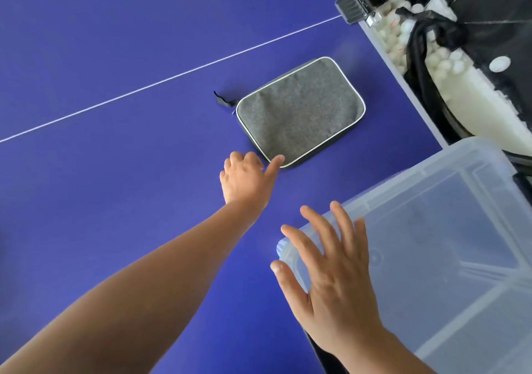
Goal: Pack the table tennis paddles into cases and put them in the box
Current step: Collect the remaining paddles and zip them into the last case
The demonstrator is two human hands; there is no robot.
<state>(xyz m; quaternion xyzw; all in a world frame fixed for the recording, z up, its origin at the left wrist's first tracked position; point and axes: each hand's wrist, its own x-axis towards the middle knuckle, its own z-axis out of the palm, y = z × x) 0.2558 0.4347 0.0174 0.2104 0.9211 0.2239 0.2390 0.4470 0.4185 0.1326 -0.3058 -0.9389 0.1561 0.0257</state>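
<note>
The left hand (246,179) reaches out over the blue table-tennis table (115,56), its fingers curled toward the palm and the thumb stretched forward. The thumb tip touches the near corner of a grey felt rectangular paddle case with white piping (300,111); whether the curled fingers reach under the case's edge cannot be told. The case lies flat and closed on the table, near the table's right edge, with a short black strap loop (223,101) sticking out at its far-left corner. Whether a paddle is inside cannot be seen.

The right hand (331,275) is spread wide, fingers straight and apart, lying over the near-left corner of a clear plastic storage box (460,200). The palm and fingers appear to rest on the box's rim, the thumb against the outside of its wall. The box sits at the table's right edge, just nearer than the case and apart from it.

A thin white line (161,81) runs across the table beyond the case. Past the right edge, a black clamp (355,6) sits at the table's rim, and beyond it a black net bag holds many white balls (440,59).
</note>
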